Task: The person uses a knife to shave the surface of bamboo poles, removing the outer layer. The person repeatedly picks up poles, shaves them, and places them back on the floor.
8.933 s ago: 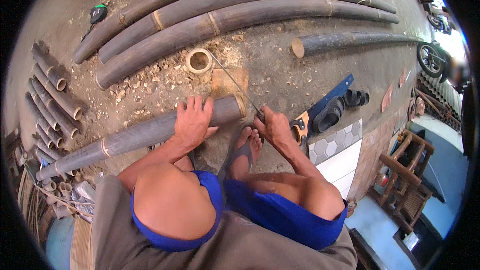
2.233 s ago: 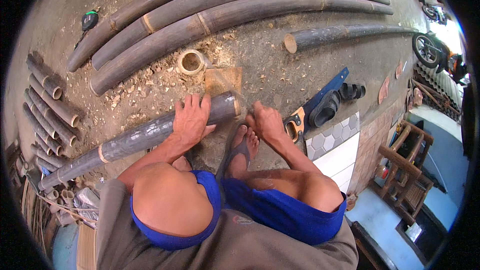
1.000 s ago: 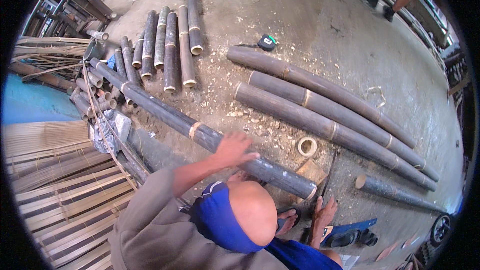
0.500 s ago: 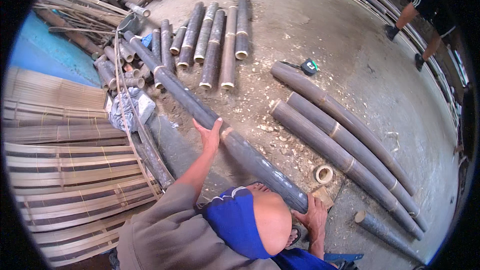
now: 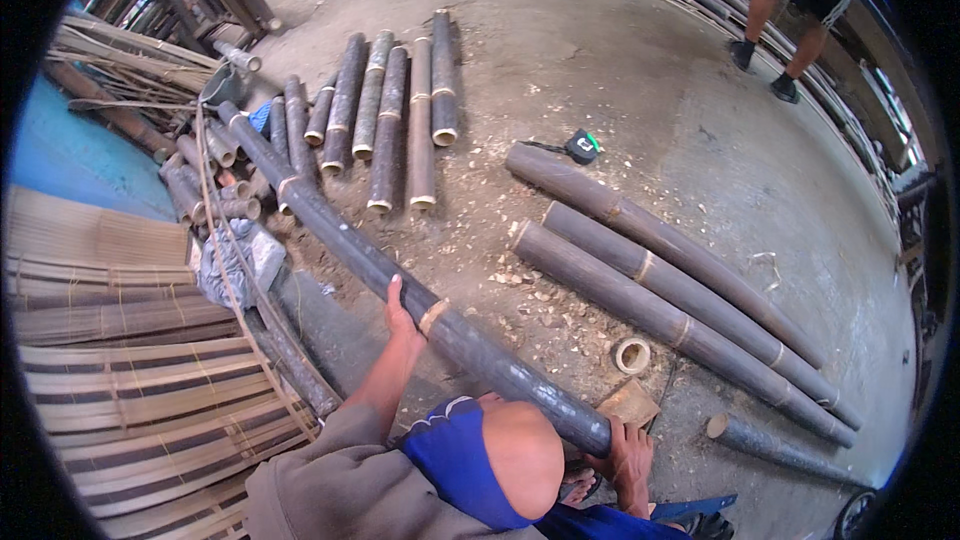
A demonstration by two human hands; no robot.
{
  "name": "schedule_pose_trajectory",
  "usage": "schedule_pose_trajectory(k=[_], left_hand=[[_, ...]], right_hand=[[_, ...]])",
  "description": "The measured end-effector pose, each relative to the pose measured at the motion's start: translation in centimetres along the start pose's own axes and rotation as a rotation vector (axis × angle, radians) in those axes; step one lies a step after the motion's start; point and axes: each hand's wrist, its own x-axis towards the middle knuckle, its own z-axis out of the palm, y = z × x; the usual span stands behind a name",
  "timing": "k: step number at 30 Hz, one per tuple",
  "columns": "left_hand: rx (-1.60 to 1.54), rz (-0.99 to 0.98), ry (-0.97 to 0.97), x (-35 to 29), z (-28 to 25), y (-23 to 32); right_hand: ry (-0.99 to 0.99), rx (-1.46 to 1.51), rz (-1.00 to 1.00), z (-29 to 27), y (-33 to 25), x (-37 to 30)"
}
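Note:
A long dark bamboo pole (image 5: pixel 490 355) slants from the far left down to my lap, beside my bent knee. My left hand (image 5: pixel 400 320) grips it from the near side, just beyond a pale node ring, thumb on top; the fingers beneath are hidden. My right hand (image 5: pixel 630 455) is wrapped round the pole's near end, covering the cut. Close by that hand lie a wooden block (image 5: pixel 630 404) and a short pale bamboo ring (image 5: pixel 632 355). The pole's far end rests near a grey bucket (image 5: pixel 222 85).
Three thick bamboo poles (image 5: pixel 640 265) lie to the right, with a black tape measure (image 5: pixel 582 147) beyond and a thinner pole (image 5: pixel 770 448) nearer. Several cut lengths (image 5: pixel 388 130) lie farther off. Slatted bamboo panels (image 5: pixel 130 370) fill the left. Another person's legs (image 5: pixel 780 35) stand far right.
My view has shifted, so the scene sits further left. The pole's near end has moved slightly away from the wooden block, which shows more. Both hands stay on the pole.

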Motion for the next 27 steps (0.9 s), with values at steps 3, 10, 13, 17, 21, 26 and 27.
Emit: schedule_pose_trajectory(k=[3,10,13,17,21,26,27], left_hand=[[0.021,-0.071,-0.019,-3.4,1.3,-0.5],[0.060,-0.093,-0.092,-6.6,3.7,-3.2],[0.063,-0.102,-0.118,-7.1,5.1,-3.6],[0.075,-0.050,-0.188,-7.5,7.1,-3.4],[0.064,-0.119,-0.261,-6.4,7.9,-4.5],[0.126,-0.149,-0.306,-9.2,9.7,-5.6],[0.134,-0.171,-0.314,-9.7,9.9,-5.7]], right_hand=[[0.051,-0.009,0.009,-1.6,1.0,-1.7],[0.065,-0.001,0.062,-3.9,3.2,-4.7],[0.110,-0.010,0.095,-3.5,3.7,-5.9],[0.113,-0.041,0.138,-4.5,3.8,-6.0],[0.133,-0.023,0.165,-5.9,3.7,-6.2],[0.189,-0.116,0.193,-3.9,5.4,-9.4],[0.172,-0.106,0.205,-3.6,5.5,-10.0]])
